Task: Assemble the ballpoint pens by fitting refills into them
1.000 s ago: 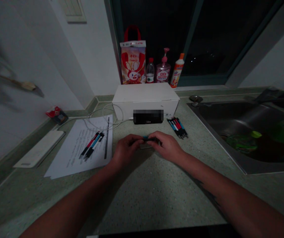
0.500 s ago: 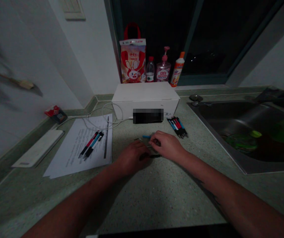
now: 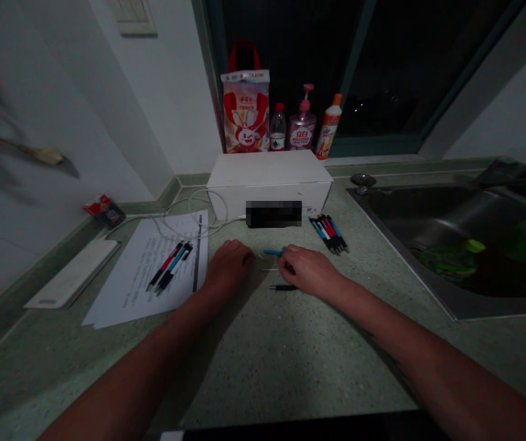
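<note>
My left hand point(image 3: 230, 264) is over the counter just right of the papers, its fingertips pinched together near a tiny pale piece too small to name. Across from it, my right hand point(image 3: 309, 269) rests on the counter with curled fingers; whatever they hold is hidden. A short blue pen barrel point(image 3: 272, 252) lies by the right fingertips. Below that is a thin pale rod point(image 3: 270, 269), like a pen refill, and nearer to me a black pen part point(image 3: 283, 287) with a pointed tip, its right end close under my right hand.
Several pens point(image 3: 329, 234) lie together right of my hands. More pens point(image 3: 170, 267) sit on printed papers point(image 3: 138, 294) at left. A white box point(image 3: 267, 168) stands behind, a black device point(image 3: 273, 215) with a cable before it. The sink point(image 3: 401, 263) is at right.
My left hand has moved left and slightly away from me, off the black pen part, which now shows more fully. My right hand has shifted slightly right.
</note>
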Tool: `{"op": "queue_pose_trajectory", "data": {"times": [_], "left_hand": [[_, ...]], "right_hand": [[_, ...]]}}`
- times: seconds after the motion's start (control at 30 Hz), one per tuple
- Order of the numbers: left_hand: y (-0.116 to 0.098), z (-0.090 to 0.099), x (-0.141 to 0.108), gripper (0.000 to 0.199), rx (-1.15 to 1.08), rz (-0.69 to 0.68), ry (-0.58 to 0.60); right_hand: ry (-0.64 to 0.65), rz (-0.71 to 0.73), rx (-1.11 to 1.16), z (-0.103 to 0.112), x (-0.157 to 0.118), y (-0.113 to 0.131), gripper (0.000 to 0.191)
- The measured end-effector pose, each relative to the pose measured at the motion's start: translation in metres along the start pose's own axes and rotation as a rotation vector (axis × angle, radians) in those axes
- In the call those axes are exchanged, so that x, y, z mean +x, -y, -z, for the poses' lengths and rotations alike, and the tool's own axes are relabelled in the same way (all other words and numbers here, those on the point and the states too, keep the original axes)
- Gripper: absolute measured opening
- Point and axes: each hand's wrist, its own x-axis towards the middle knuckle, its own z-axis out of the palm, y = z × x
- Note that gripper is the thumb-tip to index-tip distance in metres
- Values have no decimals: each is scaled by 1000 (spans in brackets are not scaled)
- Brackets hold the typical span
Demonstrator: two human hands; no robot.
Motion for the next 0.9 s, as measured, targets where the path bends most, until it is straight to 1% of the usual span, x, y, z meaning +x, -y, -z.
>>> {"op": "queue_pose_trajectory", "data": {"times": [0.17,0.27,0.37,0.43,0.53,0.67,0.8,0.9], "left_hand": [[-3,1,-1,19,89,5,66],[-4,0,-4,21,57,3,85],[-5,0,-5,25,-20,11,70],[-6,1,-5,28,-51,-17,54],[-5,2,-5,28,-55,-65,42],[-4,1,-6,28,-53,-87,29],[-5,0,-6,24,-73,-101,32],[-10,0,-7,22,-80,-142,42]], "right_hand": [[36,-7,-36,4,1,2,8],[4,-18,-36,7,2,2,8],[-39,-33,-38,8,2,1,9],[-53,-43,-37,7,2,1,9],[-67,-34,-30,6,2,1,10],[-93,-16,-29,4,1,0,10],[-86,-7,-9,4,1,-1,9],[-61,-1,3,4,1,2,8]]}}
